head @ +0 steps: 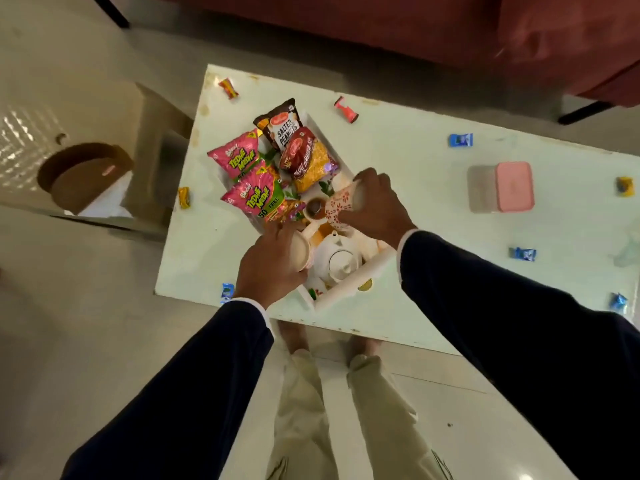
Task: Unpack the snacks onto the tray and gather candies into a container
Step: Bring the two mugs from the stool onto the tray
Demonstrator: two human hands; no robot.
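A white tray (349, 284) sits on the pale table and holds several snack packets: two pink ones (239, 159), a salted peanuts pack (282, 124) and a red-yellow pack (310, 161). A white teapot (337, 261) stands at the tray's near end. My left hand (268, 265) grips a cup (300, 252) beside the teapot. My right hand (375, 206) holds a red-patterned cup (341, 206) on its side over the tray. Wrapped candies lie scattered on the table, such as a blue one (460, 140) and a red one (346, 109). A pink-lidded container (502, 187) stands at the right, closed.
A cardboard box (90, 178) sits on a low stand left of the table. A red-brown sofa (450, 26) runs along the far side. More candies lie near the table edges (183, 197), (618, 301). My legs stand at the table's near edge.
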